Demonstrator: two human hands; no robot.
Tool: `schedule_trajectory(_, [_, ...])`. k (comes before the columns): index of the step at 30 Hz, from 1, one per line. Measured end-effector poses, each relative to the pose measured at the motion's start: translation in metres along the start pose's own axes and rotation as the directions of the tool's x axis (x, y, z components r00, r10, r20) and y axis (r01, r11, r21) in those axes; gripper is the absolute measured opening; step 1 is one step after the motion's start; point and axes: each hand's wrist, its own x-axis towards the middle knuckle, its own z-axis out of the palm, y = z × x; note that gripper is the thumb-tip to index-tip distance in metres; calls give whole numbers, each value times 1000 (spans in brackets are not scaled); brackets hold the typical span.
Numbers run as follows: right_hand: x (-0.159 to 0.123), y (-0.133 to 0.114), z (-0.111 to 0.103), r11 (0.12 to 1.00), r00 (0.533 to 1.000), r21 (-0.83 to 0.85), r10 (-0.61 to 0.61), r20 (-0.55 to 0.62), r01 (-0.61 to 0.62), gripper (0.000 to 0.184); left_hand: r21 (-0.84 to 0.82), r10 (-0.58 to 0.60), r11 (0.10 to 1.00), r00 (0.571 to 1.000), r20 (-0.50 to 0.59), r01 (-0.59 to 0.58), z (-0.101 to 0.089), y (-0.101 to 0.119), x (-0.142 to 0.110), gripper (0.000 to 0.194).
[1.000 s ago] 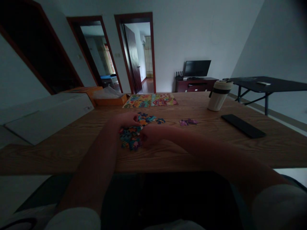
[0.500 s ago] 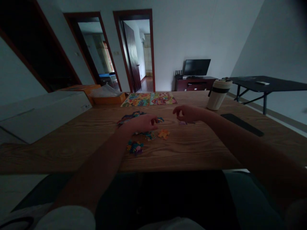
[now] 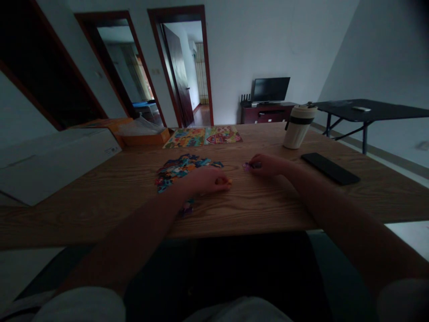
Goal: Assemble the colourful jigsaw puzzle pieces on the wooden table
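Head view: my left hand (image 3: pixel 211 180) is low over the table, its fingers closed on an orange jigsaw puzzle piece (image 3: pixel 229 181) that shows at the fingertips. To the right, my right hand (image 3: pixel 268 165) pinches a purple puzzle piece (image 3: pixel 247 167) at the tabletop; the fingers cover part of it. A spread of colourful puzzle pieces (image 3: pixel 179 166) lies left of and behind my left hand. Some of that pile is hidden by my left hand and forearm, and a few pieces (image 3: pixel 188 206) show just below the forearm.
Two printed picture sheets (image 3: pixel 205 136) lie at the back of the wooden table (image 3: pixel 254 210). An orange box (image 3: pixel 147 138) and a long white box (image 3: pixel 73 156) stand at left. At right are a cream tumbler (image 3: pixel 297 129) and a flat black object (image 3: pixel 330 168).
My left hand has moved right and closed on the orange piece. My right hand has come down to the purple piece and pinches it. The view has shifted slightly.
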Motion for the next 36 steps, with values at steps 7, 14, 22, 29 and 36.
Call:
schedule_trajectory(7, [1, -20, 7, 998, 997, 19, -59, -41, 59, 38, -210, -218, 963, 950, -223, 171, 12, -7, 13, 46])
schedule_trajectory(14, [0, -27, 8, 999, 999, 6, -42, -21, 42, 39, -355, -328, 902, 924, -196, 245, 11, -24, 16, 35])
schedule_trajectory(22, [4, -29, 13, 1000, 999, -18, -16, -30, 16, 39, -492, -335, 837, 934, -119, 238, 19, -18, 21, 44])
schedule_trajectory(29, [4, -33, 16, 999, 999, -31, -10, -41, 9, 42, 74, -118, 989, 984, -134, 128, 18, -16, 18, 39])
schedule_trajectory(36, [3, -37, 15, 999, 999, -17, -35, -32, 35, 38, 99, -32, 994, 995, -90, 41, 17, -15, 18, 39])
